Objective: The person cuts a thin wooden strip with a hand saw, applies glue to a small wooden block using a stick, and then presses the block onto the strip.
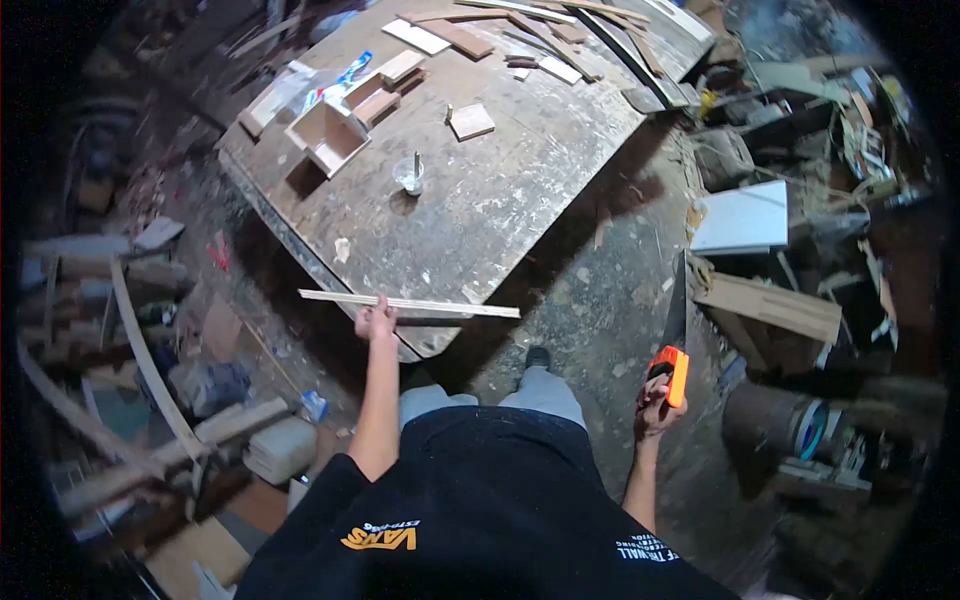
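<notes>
My left hand (377, 321) is closed around a long, thin wooden strip (450, 308), gripping it left of its middle. The strip lies level across the near corner of the workbench (470, 230), and its right end sticks out past the edge. Out to the right, over the floor, my right hand (657, 408) is wrapped round an orange and black tape measure (677, 377). No drawn-out blade shows on it.
On the bench are an open wooden box (328, 138), a clear cup (408, 176) with a stick in it, a small square board (471, 122) and several wood offcuts (455, 38). Timber scraps (150, 350) clutter the left floor; a white panel (740, 218) and cardboard (770, 305) stand right.
</notes>
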Motion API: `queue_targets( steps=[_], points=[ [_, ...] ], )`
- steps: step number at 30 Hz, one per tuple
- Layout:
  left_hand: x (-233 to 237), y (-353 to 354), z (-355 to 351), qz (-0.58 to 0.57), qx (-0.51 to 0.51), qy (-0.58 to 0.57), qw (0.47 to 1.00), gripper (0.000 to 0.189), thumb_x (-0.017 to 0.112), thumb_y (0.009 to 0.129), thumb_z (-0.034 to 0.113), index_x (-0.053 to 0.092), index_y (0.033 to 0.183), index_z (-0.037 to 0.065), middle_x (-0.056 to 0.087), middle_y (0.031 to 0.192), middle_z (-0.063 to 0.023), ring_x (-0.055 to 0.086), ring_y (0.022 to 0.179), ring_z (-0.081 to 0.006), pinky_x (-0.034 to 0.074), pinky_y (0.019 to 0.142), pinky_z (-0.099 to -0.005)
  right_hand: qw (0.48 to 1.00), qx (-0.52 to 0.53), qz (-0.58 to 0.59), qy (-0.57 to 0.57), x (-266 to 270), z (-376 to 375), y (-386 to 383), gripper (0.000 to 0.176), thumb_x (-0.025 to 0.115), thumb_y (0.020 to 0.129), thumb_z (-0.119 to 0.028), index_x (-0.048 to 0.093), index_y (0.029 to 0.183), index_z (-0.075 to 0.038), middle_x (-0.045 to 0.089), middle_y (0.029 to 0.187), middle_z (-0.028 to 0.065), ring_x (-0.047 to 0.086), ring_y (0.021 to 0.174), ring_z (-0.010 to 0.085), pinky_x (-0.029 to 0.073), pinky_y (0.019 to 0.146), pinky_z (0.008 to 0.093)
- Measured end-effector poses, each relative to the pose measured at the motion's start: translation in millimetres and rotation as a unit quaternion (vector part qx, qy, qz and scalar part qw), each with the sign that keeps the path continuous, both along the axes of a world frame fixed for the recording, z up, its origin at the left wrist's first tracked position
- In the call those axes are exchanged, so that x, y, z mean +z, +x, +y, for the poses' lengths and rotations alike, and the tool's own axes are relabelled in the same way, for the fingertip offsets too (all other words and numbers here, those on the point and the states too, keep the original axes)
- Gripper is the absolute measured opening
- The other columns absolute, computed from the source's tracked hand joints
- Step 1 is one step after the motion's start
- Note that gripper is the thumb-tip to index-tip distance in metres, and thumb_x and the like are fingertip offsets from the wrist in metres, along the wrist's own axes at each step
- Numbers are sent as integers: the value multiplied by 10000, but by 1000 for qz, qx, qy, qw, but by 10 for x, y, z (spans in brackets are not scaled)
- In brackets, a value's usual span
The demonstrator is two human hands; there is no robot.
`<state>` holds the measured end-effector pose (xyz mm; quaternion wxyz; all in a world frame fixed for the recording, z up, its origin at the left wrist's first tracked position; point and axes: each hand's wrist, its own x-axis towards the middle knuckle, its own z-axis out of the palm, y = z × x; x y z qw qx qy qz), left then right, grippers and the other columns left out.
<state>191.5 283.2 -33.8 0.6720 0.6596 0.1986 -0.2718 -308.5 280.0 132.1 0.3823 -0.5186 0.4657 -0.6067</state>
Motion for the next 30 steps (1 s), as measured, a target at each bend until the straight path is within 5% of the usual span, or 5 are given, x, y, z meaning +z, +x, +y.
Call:
queue_targets(
  steps=[8,12,25,28,30],
  points=[
    [-519,616,37,-72,-227,10,971,255,773,847,-31,579,1013,-27,701,932,-155,697,761,-197,618,636,-302,977,-129,-137,104,46,1274,1870,664,704,827,-672,468,859,-53,444,717,18,414,563,99,361,485,234],
    [-537,764,-96,-85,-303,89,945,221,793,826,-15,609,947,-25,711,842,-128,695,691,-179,583,593,-281,962,-129,-193,145,-13,1663,2316,705,511,892,-772,441,852,-72,379,629,11,378,482,127,386,475,254],
    [-683,1336,-299,-173,-453,267,833,485,911,727,242,617,974,-53,708,878,-176,703,717,-288,569,611,-373,880,-131,-451,71,523,1889,2702,281,548,1000,-302,462,843,-86,436,677,24,455,564,134,429,568,292],
    [-116,1040,-256,-335,-367,372,784,650,933,672,336,593,1111,-3,696,991,-199,668,975,-375,498,935,-472,925,-190,-239,226,630,1834,2536,286,538,984,-327,504,863,-70,493,712,31,507,624,139,457,608,302],
    [274,899,-244,-426,-386,314,756,536,901,719,322,619,1066,25,700,935,-185,678,872,-342,518,837,-448,934,-140,-87,317,658,1808,2357,215,552,986,-252,554,912,-51,579,779,28,563,713,120,469,652,284]
  ],
)
